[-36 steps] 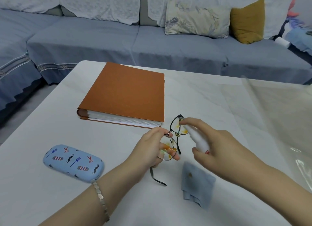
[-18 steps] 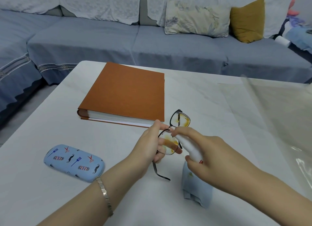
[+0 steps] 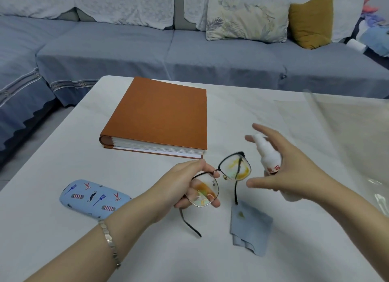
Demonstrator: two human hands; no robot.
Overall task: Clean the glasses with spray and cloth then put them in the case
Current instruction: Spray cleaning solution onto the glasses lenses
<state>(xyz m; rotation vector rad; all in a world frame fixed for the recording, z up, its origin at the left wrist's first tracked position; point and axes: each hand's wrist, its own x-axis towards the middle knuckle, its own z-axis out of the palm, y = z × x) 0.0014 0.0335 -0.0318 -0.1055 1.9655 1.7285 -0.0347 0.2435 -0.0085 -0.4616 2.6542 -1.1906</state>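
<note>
Glasses (image 3: 223,177): held above the table (image 3: 63,151) by the near lens rim, both lenses smeared with yellow-orange residue; the temples hang down toward the tabletop.
Left hand (image 3: 185,185): fingers closed around the near lens, fingertips visible through the glass, so prints are being laid on the very surface to be cleaned.
Right hand (image 3: 282,172): the spray bottle (image 3: 268,155) is cradled in the palm with the fingers spread wide; whether the thumb bears on it firmly cannot be told from this angle.
Cloth (image 3: 250,225): lying flat on the table just below the glasses, already marked with a yellow spot, untouched.
Case (image 3: 94,197): closed, on the table to the left, well apart from the glasses.
Book (image 3: 160,115): behind the hands, not involved.
Risk, bottle: with so loose a hold the bottle could slip and fall onto the far lens or the cloth.
Risk, frame: a one-sided grip on the lens could twist the thin frame when wiping pressure is applied.
Risk, cloth: the stained patch could be rubbed back onto the lenses.
Change from half a second ago: the bottle has been drawn away to the right and raised, the nozzle is no longer at the lens, and the fingers have been opened out; the glasses have been tilted to face the camera more.
</note>
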